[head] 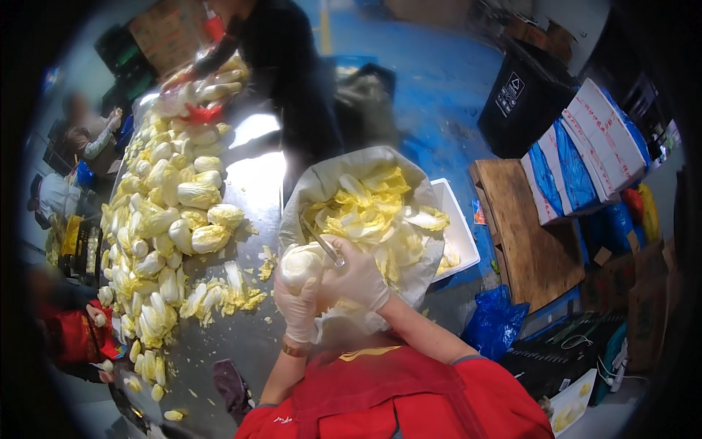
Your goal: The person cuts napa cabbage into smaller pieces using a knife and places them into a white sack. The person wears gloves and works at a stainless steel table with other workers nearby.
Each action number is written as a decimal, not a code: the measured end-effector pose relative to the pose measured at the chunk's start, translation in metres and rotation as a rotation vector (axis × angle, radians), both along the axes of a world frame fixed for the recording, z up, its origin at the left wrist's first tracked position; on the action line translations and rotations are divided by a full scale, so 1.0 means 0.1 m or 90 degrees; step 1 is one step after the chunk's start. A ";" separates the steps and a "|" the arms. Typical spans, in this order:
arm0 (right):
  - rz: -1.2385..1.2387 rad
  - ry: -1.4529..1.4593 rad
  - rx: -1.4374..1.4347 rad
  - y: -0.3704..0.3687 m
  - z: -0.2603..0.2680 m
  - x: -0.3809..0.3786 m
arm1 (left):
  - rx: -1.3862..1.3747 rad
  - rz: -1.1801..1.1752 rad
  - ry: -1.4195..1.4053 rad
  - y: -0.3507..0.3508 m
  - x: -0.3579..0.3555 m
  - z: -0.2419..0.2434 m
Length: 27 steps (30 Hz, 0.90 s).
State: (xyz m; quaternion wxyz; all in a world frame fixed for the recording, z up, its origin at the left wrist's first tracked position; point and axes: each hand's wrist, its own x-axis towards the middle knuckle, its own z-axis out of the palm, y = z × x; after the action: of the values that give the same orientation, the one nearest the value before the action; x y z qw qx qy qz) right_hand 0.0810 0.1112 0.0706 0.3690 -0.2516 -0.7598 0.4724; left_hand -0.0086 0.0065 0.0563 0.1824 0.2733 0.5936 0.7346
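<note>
My left hand [296, 307], in a thin pale glove, grips a napa cabbage [301, 268] with its cut white base facing up. Beside it my right hand [359, 277], gloved too, is closed around a small knife [321, 241]. The narrow blade points up and left, close to the cabbage; whether it touches cannot be told. Just beyond both hands gapes a large white woven sack [354, 158], filled with loose yellow and white cabbage leaves [367, 211]. Part of the right hand's grip on the handle is hidden.
Many cabbages [197, 195] are heaped along a steel table [247, 181] at left. A dark cloth [231, 387] lies near me. A person in black [290, 66] stands across; others work at far left. Right are a white foam box [458, 219], a wooden pallet [529, 236] and a black bin [524, 99].
</note>
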 end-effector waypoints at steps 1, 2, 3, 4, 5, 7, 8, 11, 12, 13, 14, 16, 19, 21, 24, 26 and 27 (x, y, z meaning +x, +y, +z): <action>-0.008 -0.015 -0.004 0.02 -0.01 0.00 | 0.012 -0.031 -0.024 -0.02 -0.02 -0.03; -0.016 -0.031 -0.007 0.03 -0.03 0.00 | 0.024 -0.063 -0.049 -0.05 -0.06 -0.08; -0.024 -0.047 -0.012 0.04 -0.03 0.00 | 0.035 -0.094 -0.074 -0.10 -0.09 -0.14; -0.026 -0.083 -0.024 0.05 -0.01 0.01 | 0.018 -0.108 -0.091 -0.13 -0.11 -0.17; -0.027 -0.120 -0.037 0.07 0.03 0.03 | 0.002 -0.121 -0.108 -0.15 -0.13 -0.20; -0.034 -0.155 -0.105 0.16 -0.01 0.07 | 0.000 -0.157 -0.172 -0.23 -0.19 -0.34; -0.039 -0.154 -0.159 0.25 -0.14 0.07 | 0.017 -0.178 -0.219 -0.27 -0.24 -0.48; -0.076 -0.172 -0.288 0.40 -0.12 0.13 | 0.040 -0.173 -0.333 -0.15 -0.21 -0.31; -0.077 -0.159 -0.315 0.44 -0.09 0.15 | 0.062 -0.143 -0.380 -0.10 -0.18 -0.26; -0.084 -0.147 -0.344 0.48 -0.06 0.20 | 0.082 -0.118 -0.430 -0.07 -0.17 -0.23; -0.077 -0.077 -0.393 0.64 -0.30 0.20 | 0.179 -0.222 -0.484 -0.06 -0.22 -0.24; -0.134 -0.030 -0.322 0.86 -0.47 0.22 | 0.370 -0.432 -0.586 -0.07 -0.35 -0.28; -0.213 -0.205 -0.117 1.05 -0.43 0.26 | 0.447 -0.561 -0.611 0.04 -0.36 -0.08; -0.237 -0.320 -0.006 1.08 -0.36 0.36 | 0.221 -0.422 -0.558 0.01 -0.27 -0.03; -0.129 -0.303 -0.007 0.86 -0.30 0.43 | 0.063 -0.273 -0.540 -0.11 -0.18 -0.44; 0.024 -0.264 -0.091 0.49 -0.24 0.40 | 0.030 -0.269 -0.508 -0.11 -0.14 -0.66; 0.067 -0.236 -0.130 0.29 -0.22 0.35 | 0.013 -0.273 -0.493 -0.11 -0.10 -0.71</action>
State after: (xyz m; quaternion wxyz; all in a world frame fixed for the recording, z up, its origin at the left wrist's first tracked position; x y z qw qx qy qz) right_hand 0.1165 0.1399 0.0481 0.1702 -0.3302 -0.7751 0.5111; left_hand -0.0185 -0.0043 -0.0147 0.5370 0.0962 0.4042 0.7341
